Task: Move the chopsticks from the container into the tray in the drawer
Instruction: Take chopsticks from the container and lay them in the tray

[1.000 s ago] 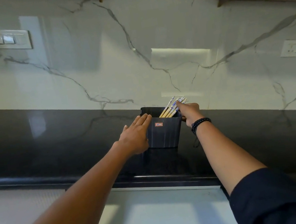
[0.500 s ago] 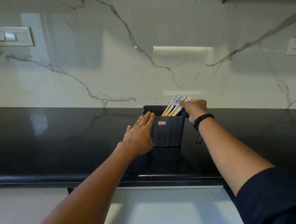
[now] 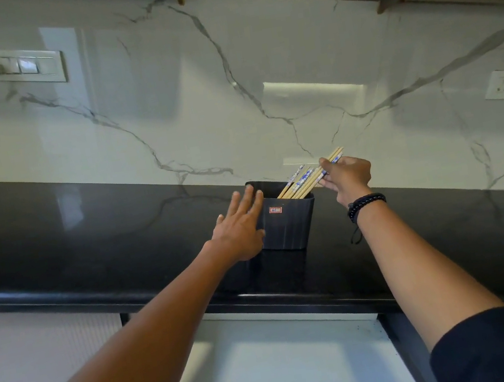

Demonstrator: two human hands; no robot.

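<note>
Marble wall [image 3: 231, 111] is running along the back edge of the black worktop [image 3: 86, 237]. Close to that back edge, a dark container [image 3: 289, 224] is standing upright. The left hand [image 3: 240, 229] is lying flat against the container's left side, fingers straight and slightly spread. The right hand [image 3: 349, 175], wearing a bead bracelet [image 3: 365, 202], is pinching the upper ends of several chopsticks [image 3: 304, 182]. These are leaning to the right, their lower ends sitting inside the container.
</note>
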